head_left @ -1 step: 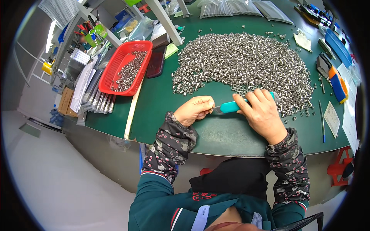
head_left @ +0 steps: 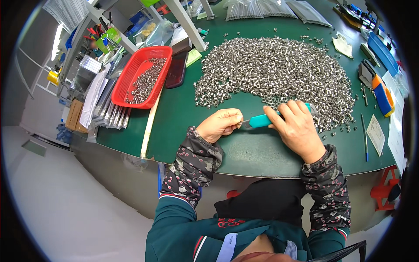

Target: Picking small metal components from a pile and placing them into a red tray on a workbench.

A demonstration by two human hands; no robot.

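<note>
My right hand (head_left: 297,126) is wrapped round a teal utility knife (head_left: 260,121), its blade pointing left. In a pinch between thumb and forefinger, my left hand (head_left: 221,124) holds a small metal piece (head_left: 239,125), mostly hidden by the fingertips. The knife's tip meets those fingertips, at or very near the piece. Just beyond both hands spreads a large heap of small shiny metal rings (head_left: 275,65) on the green tabletop (head_left: 183,131).
A red plastic basket (head_left: 118,94) with more rings stands at the left, beside a dark phone-like slab (head_left: 177,70). To the right lie a pen (head_left: 365,137), a paper card (head_left: 376,135) and a blue-and-orange tool (head_left: 384,97). Bagged rods (head_left: 257,9) lie at the back.
</note>
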